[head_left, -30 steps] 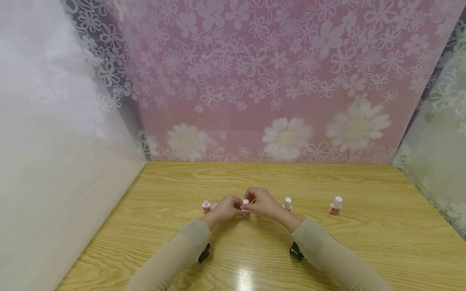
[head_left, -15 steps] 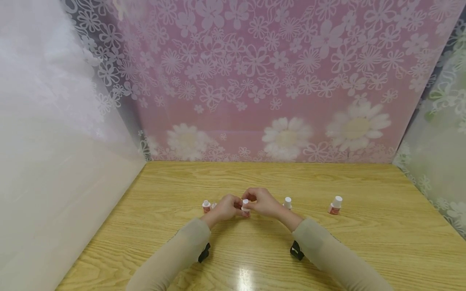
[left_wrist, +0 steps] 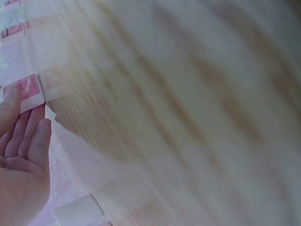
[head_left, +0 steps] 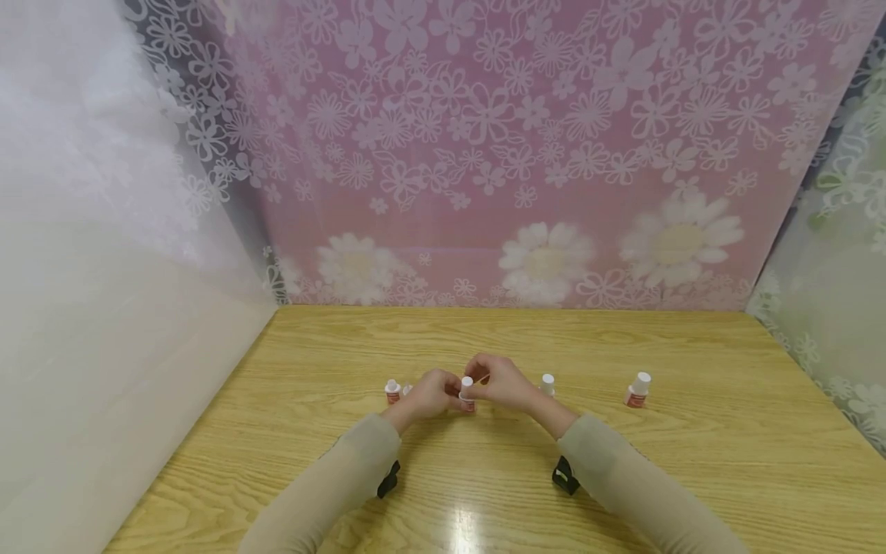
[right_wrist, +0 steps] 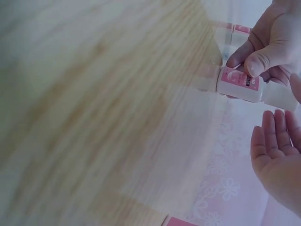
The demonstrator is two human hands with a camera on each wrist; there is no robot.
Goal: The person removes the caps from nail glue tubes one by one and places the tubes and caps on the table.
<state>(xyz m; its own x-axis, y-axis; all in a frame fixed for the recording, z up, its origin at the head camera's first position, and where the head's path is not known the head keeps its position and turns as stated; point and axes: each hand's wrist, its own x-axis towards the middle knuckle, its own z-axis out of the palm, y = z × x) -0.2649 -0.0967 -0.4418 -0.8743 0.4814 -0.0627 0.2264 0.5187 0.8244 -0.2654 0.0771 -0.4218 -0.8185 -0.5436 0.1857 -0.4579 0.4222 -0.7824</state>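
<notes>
Well, the small white plastic bottle with a pink label (right_wrist: pixel 241 85) is upright between my hands; whether its base touches down, I can't tell. My left grip (head_left: pixel 431 395) holds its body, thumb on the label, while my right grip (head_left: pixel 502 385) is narrow, pinching the round white cap (head_left: pixel 467 382). I'd expect it light, stiff and slightly slick, best taken low on the body and around the cap's sides. Similar bottles (head_left: pixel 637 391) stand to either side on the yellow wood-grain worktop (head_left: pixel 415 338), some partly hidden by me.
</notes>
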